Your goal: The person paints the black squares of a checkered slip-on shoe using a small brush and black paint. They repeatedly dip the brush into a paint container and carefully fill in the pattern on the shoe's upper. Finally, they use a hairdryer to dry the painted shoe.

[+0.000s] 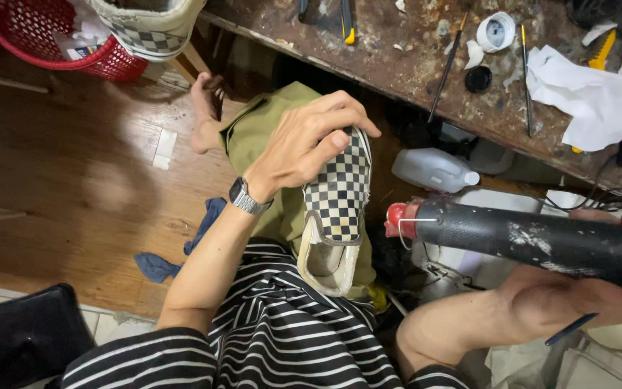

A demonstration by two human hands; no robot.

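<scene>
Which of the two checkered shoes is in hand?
The checkered shoe on the lap, gripped at its toe by the left hand. The other checkered shoe sits untouched in the red basket at top left.

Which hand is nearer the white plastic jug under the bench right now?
Right. The right hand, gripping the black heat gun, sits just right of and below the jug. The left hand holds the checkered shoe, further left.

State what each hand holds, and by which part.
The left hand grips the checkered shoe by its toe end. The right hand, mostly hidden, holds the black heat gun around its barrel's rear.
</scene>
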